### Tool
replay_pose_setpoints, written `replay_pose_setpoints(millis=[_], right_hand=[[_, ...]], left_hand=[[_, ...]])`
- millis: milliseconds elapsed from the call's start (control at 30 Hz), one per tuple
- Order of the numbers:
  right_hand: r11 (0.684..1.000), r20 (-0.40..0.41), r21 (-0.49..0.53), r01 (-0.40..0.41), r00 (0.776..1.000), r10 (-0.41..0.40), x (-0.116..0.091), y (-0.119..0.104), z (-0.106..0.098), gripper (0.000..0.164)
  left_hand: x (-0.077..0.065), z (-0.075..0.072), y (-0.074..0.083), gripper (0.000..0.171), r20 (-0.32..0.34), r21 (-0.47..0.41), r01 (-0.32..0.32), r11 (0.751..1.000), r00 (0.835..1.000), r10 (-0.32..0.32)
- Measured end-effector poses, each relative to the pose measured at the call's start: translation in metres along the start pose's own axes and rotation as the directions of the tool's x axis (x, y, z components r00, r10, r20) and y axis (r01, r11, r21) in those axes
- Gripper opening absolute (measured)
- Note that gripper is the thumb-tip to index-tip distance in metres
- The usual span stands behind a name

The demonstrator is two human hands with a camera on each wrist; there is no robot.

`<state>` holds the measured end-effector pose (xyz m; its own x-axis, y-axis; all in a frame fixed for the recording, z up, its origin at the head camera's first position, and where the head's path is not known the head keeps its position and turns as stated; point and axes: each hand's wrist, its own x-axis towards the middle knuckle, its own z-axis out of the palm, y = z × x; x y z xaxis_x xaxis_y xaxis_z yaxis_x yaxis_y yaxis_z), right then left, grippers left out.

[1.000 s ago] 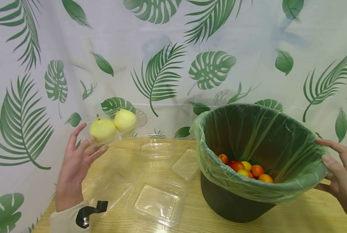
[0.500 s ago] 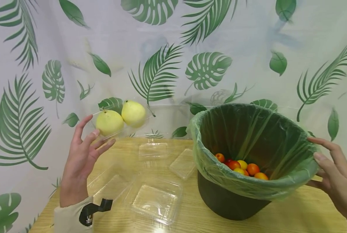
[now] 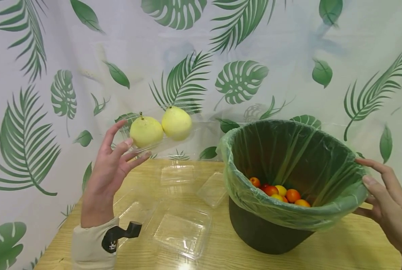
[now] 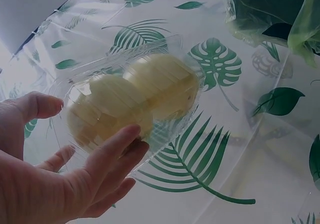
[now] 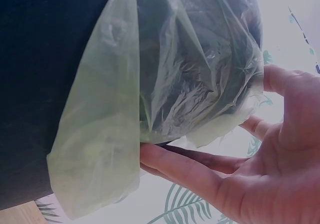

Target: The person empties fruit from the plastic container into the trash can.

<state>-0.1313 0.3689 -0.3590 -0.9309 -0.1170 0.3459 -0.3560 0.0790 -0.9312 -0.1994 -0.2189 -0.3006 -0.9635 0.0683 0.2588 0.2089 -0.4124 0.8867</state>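
Note:
In the head view, my left hand (image 3: 111,163) holds a clear plastic container (image 4: 172,43) up above the table by its near end, thumb on one side and fingers on the other. Two pale yellow-green pears (image 3: 146,131) sit in it side by side, stems upward; the container tilts up toward the right. My right hand (image 3: 389,197) grips the right rim of a black bin (image 3: 265,228), seen closer in the right wrist view. A thin green bag (image 5: 100,134) lines the bin and folds over its rim. Several orange, red and yellow fruits (image 3: 292,195) lie inside.
Clear plastic containers rest on the wooden table (image 3: 356,247): one open container (image 3: 182,230) in front, a smaller one (image 3: 177,174) behind, another (image 3: 214,189) beside the bin, and one (image 3: 133,212) by my left wrist. A leaf-print sheet (image 3: 194,37) hangs behind.
My left hand has carried the container with the pears to the right and upward, toward the bin. My right hand stays on the bin's rim.

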Motion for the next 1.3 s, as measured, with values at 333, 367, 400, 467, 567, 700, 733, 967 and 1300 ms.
replay_pose_setpoints(millis=[333,367,400,467,567,700,733,967,1300], right_hand=[[1.000,0.004,-0.011,0.000,1.000,0.001,0.000,-0.001,0.000,0.052],[1.000,0.004,-0.009,0.000,1.000,0.000,0.000,-0.001,0.000,0.052],[1.000,0.004,-0.010,0.000,1.000,0.000,0.000,-0.001,0.000,0.052],[1.000,0.000,-0.007,-0.003,1.000,0.003,0.000,-0.001,0.000,0.052],[1.000,-0.004,0.002,-0.012,1.000,0.012,0.000,-0.001,0.000,0.052],[1.000,0.001,0.003,-0.014,1.000,0.014,-0.001,-0.001,0.000,0.052],[1.000,0.002,0.002,-0.012,1.000,0.012,-0.001,-0.001,0.000,0.052],[1.000,-0.007,0.012,-0.005,1.000,0.005,-0.001,-0.001,-0.001,0.052],[1.000,0.005,0.018,0.004,1.000,-0.004,-0.001,0.000,0.000,0.051]], left_hand=[[0.014,0.023,-0.001,0.056,0.055,-0.011,0.016,1.000,0.998,-0.015],[0.015,0.026,-0.001,0.057,0.064,-0.009,0.016,1.000,0.998,-0.016],[0.017,0.028,-0.001,0.058,0.073,-0.006,0.015,1.000,0.997,-0.015],[0.020,0.034,-0.002,0.059,0.094,-0.001,0.014,1.000,0.995,-0.014],[0.024,0.042,-0.003,0.062,0.124,0.003,0.006,1.000,0.992,-0.006],[0.027,0.055,-0.003,0.064,0.161,0.021,-0.012,1.000,0.987,0.009],[0.028,0.059,-0.003,0.065,0.168,0.025,-0.017,1.000,0.986,0.012],[0.034,0.090,-0.007,0.064,0.199,0.124,-0.037,0.992,0.980,0.012],[0.035,0.123,-0.018,0.064,0.258,0.184,-0.112,0.976,0.964,0.062]])
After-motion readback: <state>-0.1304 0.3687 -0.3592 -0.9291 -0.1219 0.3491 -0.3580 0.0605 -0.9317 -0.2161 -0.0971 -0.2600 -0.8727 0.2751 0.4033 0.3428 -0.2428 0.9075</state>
